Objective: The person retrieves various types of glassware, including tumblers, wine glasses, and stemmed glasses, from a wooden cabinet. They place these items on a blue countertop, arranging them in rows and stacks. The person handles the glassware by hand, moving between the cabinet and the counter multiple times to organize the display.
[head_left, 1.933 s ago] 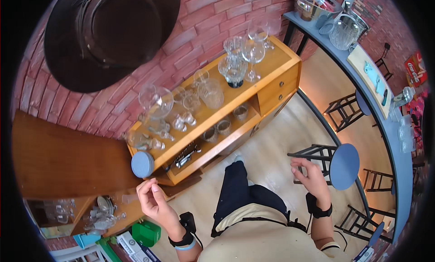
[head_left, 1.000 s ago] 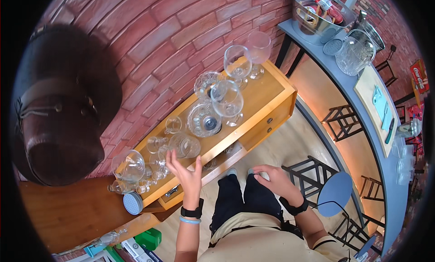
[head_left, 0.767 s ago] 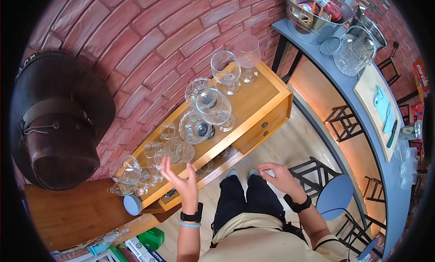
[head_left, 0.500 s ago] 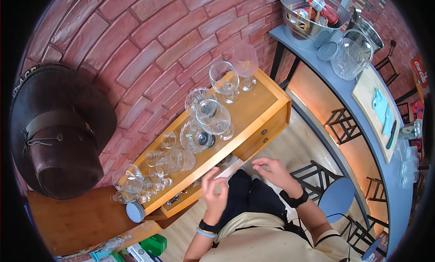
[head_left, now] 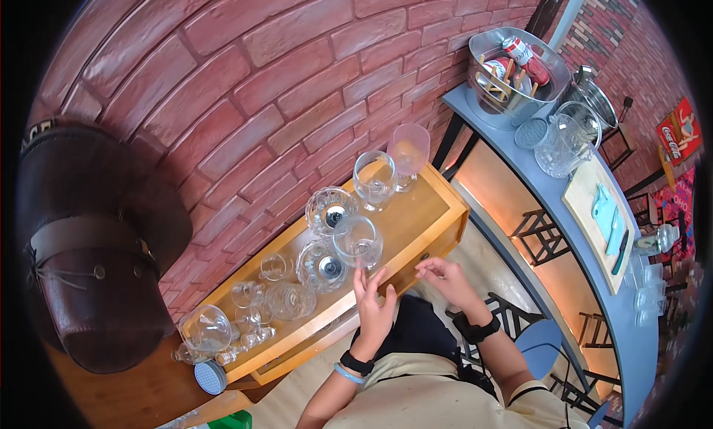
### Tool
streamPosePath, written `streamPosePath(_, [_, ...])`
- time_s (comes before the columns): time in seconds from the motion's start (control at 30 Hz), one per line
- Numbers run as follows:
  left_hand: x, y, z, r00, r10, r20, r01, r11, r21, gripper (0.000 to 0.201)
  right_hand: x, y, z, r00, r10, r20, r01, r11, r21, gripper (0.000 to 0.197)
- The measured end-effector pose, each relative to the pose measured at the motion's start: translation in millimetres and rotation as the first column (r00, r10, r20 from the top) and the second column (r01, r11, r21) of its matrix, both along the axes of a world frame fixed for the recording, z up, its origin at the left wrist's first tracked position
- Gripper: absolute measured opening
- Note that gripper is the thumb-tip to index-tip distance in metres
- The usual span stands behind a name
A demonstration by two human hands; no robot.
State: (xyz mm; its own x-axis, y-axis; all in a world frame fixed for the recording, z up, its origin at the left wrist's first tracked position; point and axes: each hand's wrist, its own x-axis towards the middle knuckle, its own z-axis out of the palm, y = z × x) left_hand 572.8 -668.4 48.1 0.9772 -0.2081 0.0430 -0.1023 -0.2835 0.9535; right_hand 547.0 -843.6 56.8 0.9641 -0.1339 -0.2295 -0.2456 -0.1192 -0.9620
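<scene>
My left hand (head_left: 374,309) is raised at the front edge of the wooden cabinet (head_left: 423,240), fingers apart and holding nothing. Its fingertips are right by a large clear stemmed glass (head_left: 358,242); I cannot tell whether they touch it. To the right, my right hand (head_left: 448,282) hovers off the cabinet's front, fingers loosely bent and apart, with nothing in it. Behind the large glass stand two cut-glass dishes (head_left: 322,266) with dark centres, one farther back. Another clear goblet (head_left: 374,180) and a pinkish goblet (head_left: 408,156) stand near the cabinet's far right end.
Several smaller glasses (head_left: 249,332) crowd the cabinet's left end, beside a blue-grey round lid (head_left: 210,378). A brown leather hat (head_left: 104,258) hangs at left by the brick wall. The curved grey counter (head_left: 512,151) holds a metal tub (head_left: 512,102), glass pitcher (head_left: 564,151) and cutting board (head_left: 601,221).
The view has shifted, and the cabinet's front appears more foreshortened. My left hand has moved forward to the large stemmed glass, its fingers opening out. My right hand stays nearly in place.
</scene>
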Motion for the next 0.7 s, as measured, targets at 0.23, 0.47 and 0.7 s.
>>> streamPosePath(0.23, [16,-21,-7,0.986,0.162,-0.042,-0.157,0.982,0.109,0.032,41,-41,-31,0.999,-0.030,0.024,0.028,0.996,0.080,0.013])
streamPosePath(0.47, [19,-32,-26,0.922,0.368,-0.120,-0.360,0.929,0.088,0.032,119,-92,-40,0.994,-0.054,0.090,0.042,0.991,0.127,0.022])
streamPosePath(0.7, [19,-39,-20,0.876,0.479,-0.064,-0.474,0.877,0.083,0.028,189,-84,-31,0.945,-0.033,0.326,0.007,0.997,0.082,0.040])
